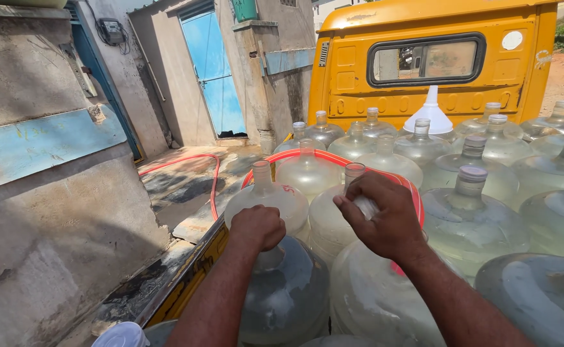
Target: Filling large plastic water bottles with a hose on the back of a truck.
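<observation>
Clear plastic water jugs filled the truck bed where I worked, packed shoulder to shoulder so none could tip. Nearest me, my left hand (257, 226) was closed in a fist over the neck of a bluish jug (286, 292), fingers curled fully shut around its top, which hid any cap; that grip looked meant to steady the jug upright. Just beside it, my right hand (385, 218) sat on the next jug (375, 299), fingers (359, 215) bent and pinched around its neck, thumb side toward me, nearly closed on what seemed a pale cap, though I could not tell cap from neck under the hand. A red hose (333, 158) arched over the jugs right behind my hands and ran down across the wet pavement (185, 183) to the left, likely laid there to reach each open mouth in turn. Further on, capped jugs stood in rows, with a white funnel (428, 110) resting upside down among them. Beyond rose the yellow cab (423, 58) and, to the left, a blue door (214, 71) in a grey wall.
</observation>
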